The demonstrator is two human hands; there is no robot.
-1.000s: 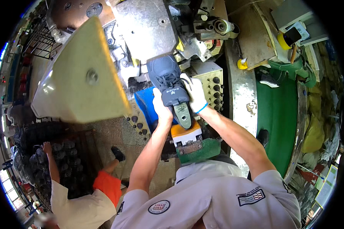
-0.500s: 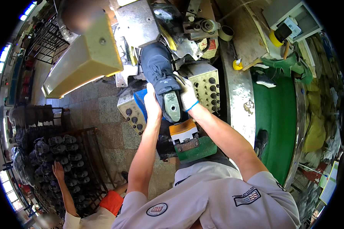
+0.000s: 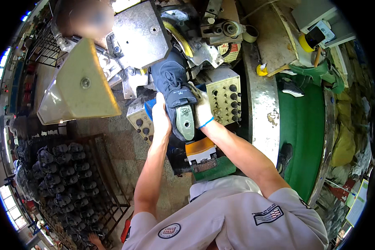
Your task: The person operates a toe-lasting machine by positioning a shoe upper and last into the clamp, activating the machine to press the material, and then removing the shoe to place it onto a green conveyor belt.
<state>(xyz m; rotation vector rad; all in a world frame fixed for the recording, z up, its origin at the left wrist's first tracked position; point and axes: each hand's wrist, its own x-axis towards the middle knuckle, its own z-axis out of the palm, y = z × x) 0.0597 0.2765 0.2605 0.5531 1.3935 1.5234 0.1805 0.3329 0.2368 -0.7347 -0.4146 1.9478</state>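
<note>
Stone floor (image 3: pixel 121 121) is seen beside a metal machine (image 3: pixel 139 35), and at the left a rack (image 3: pixel 100 166) holds many dark shoes (image 3: pixel 64 183). One navy shoe (image 3: pixel 171 77) points to the machine, its toe partly hidden there; left hand (image 3: pixel 161 116) and right hand (image 3: pixel 202 107) press it from both sides. Its cloth looks soft, but the green block (image 3: pixel 185 123) inside it probably makes it stiff and rather heavy; the heel sides seem good for holding
</note>
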